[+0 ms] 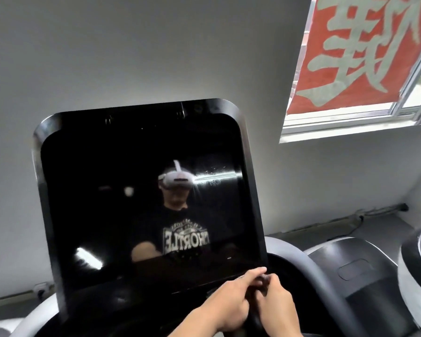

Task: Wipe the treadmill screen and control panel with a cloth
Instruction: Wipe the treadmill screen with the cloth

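Head view, close, facing forward and up at treadmill screen (141, 198), tilted

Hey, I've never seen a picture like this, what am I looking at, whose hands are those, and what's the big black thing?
There is one picture, taken by a camera worn on a person's head, looking forward and down. The big black thing is a treadmill screen, switched off and glossy, so it mirrors the wearer and the headset. Both hands meet near its lower right corner: the left hand and the right hand, fingers curled together round something small and dark. Whether that is the cloth is too hidden to tell. Behind are a white wall and a window with a red banner.
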The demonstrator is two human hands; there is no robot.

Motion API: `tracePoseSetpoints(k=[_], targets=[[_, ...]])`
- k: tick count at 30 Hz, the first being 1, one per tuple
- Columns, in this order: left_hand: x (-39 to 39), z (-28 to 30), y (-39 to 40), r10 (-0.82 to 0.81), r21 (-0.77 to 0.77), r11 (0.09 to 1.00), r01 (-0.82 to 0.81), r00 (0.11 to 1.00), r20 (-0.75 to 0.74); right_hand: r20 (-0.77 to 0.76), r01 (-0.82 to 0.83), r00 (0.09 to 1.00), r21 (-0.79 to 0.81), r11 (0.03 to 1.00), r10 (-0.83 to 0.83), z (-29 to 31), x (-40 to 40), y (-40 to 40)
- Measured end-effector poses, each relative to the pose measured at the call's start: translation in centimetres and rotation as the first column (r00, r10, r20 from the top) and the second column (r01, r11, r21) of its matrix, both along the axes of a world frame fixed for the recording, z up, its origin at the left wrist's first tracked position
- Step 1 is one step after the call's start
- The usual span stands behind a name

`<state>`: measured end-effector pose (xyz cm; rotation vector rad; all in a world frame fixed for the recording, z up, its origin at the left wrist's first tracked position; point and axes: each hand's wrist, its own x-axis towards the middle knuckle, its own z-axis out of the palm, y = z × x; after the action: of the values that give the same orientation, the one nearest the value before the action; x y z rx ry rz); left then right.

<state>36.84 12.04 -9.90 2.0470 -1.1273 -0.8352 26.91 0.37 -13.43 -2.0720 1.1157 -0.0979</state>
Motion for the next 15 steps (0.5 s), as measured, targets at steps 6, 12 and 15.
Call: tracePoseSetpoints(k=[6,12,15], targets=[[-0.9,1.5,-3.6,-0.038,-0.146,0.988,0.055,0.992,0.119,0.074,0.195,0.977,0.094,0.976,-0.202,-0.2,0.6,-2.4],[2.0,2.7,1.0,0.095,-0.306,0.952,0.032,0.915,0.392,0.353,0.195,0.922,-0.062,0.979,-0.161,1.7,3.7,-3.2],[4.5,2.7,4.8,0.23,-0.383,0.923,-0.022,0.832,0.506,0.476,0.153,0.877,-0.167,0.974,-0.056,2.5,5.4,-3.6]])
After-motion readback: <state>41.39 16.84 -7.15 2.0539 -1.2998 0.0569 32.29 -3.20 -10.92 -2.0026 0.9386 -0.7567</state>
